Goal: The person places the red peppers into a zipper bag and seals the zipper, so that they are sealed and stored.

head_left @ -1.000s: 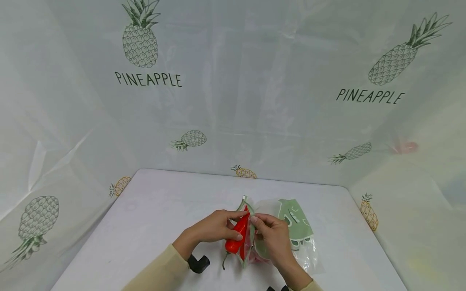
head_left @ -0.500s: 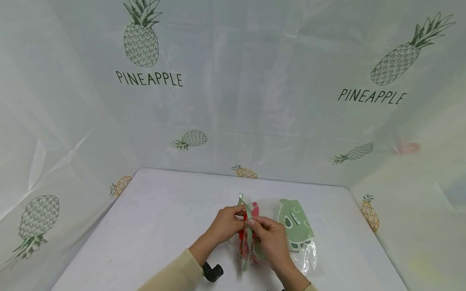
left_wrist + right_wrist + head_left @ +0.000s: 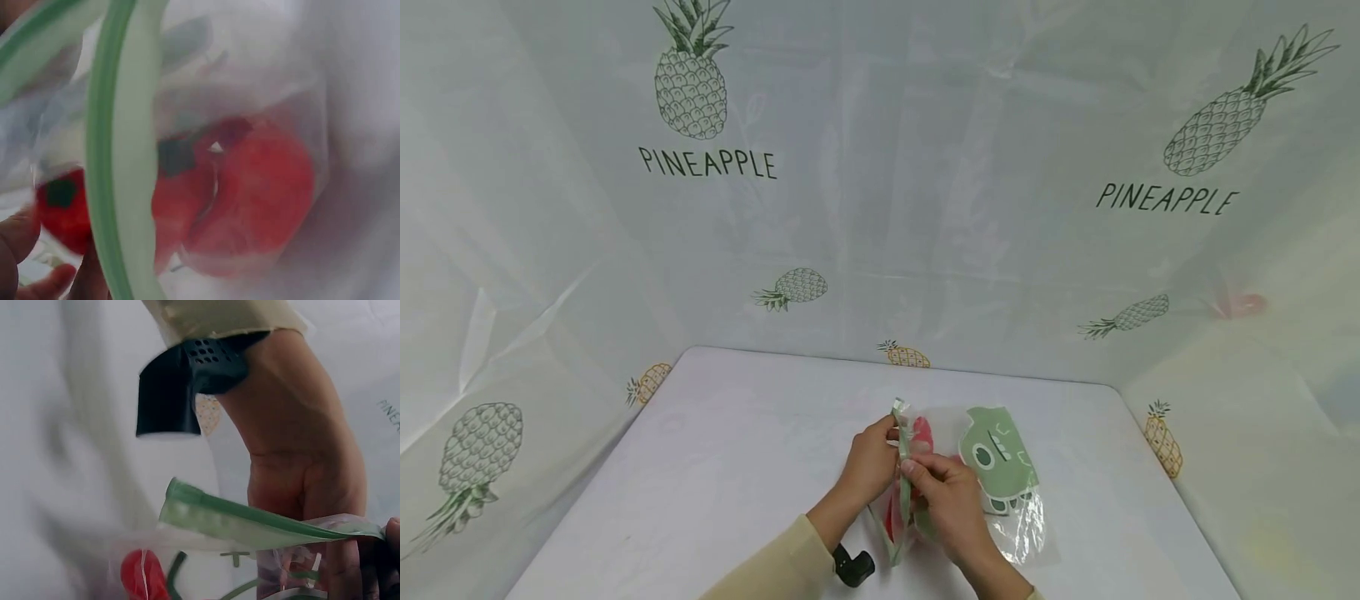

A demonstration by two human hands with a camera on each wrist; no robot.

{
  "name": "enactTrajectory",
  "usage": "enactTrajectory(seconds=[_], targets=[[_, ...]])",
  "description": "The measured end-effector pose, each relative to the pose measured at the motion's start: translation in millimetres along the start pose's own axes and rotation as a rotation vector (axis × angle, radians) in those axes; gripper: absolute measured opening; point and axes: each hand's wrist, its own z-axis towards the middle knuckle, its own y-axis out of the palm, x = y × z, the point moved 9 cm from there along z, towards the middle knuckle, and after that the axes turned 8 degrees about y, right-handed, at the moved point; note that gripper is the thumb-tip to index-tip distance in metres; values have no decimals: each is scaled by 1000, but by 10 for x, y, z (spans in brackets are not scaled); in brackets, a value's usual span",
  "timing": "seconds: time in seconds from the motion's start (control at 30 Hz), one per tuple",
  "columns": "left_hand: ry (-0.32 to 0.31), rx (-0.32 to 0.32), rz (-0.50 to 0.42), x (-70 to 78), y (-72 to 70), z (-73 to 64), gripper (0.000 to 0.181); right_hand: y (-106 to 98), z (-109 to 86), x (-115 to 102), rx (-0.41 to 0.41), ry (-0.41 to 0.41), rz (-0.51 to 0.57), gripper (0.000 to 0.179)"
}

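Observation:
A clear zip bag (image 3: 1033, 529) with a green zip edge and green cartoon print stands at the table's middle, its mouth turned left. My right hand (image 3: 951, 496) pinches the zip edge between thumb and forefinger. My left hand (image 3: 868, 462) reaches to the mouth from the left, its fingertips partly hidden behind the zip strip (image 3: 275, 519). In the left wrist view, a red pepper (image 3: 62, 215) with a green stem base shows beside the strip, fingers (image 3: 19, 234) close to it. I cannot tell whether the left hand grips it. More red peppers (image 3: 256, 194) lie inside, seen through the film.
A white table (image 3: 760, 400) lies under the bag, enclosed by pale sheets (image 3: 925, 233) printed with pineapples. Black wrist-camera housing (image 3: 853, 568) sits below the left wrist.
My left hand has carried the red pepper from outside into the bag's mouth, where it is now mostly hidden. My right hand and the zip edge have shifted slightly left.

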Motion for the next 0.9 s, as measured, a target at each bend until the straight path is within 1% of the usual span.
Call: enactTrajectory(seconds=[0.1,0.17,0.27,0.37,0.47,0.53,0.6,0.67,0.73,0.8,0.9], targets=[[0,-54,-31,17,51,-32,27,-62,39,-33,16,-5,-14,21],[-4,-69,-39,18,57,-56,27,-110,67,-47,27,-2,-7,23],[-7,-70,-59,19,25,-91,27,-160,102,-47,36,6,0,23],[-9,-61,-99,17,-46,-118,23,-187,123,-37,42,11,3,22],[-16,-48,-159,6,-149,-108,22,-206,128,-27,50,17,-2,20],[-15,-26,-182,0,-240,-67,20,-208,122,-31,51,15,-5,21],[-3,7,-178,10,-351,-3,19,-212,118,-31,51,18,-2,20],[14,40,-151,31,-461,76,17,-210,112,-35,47,17,2,20],[32,57,-99,57,-550,156,15,-210,106,-36,44,18,3,19],[37,52,-51,71,-603,236,13,-208,100,-38,42,16,2,18],[38,9,10,75,-605,346,13,-213,85,-41,45,10,-5,18]])
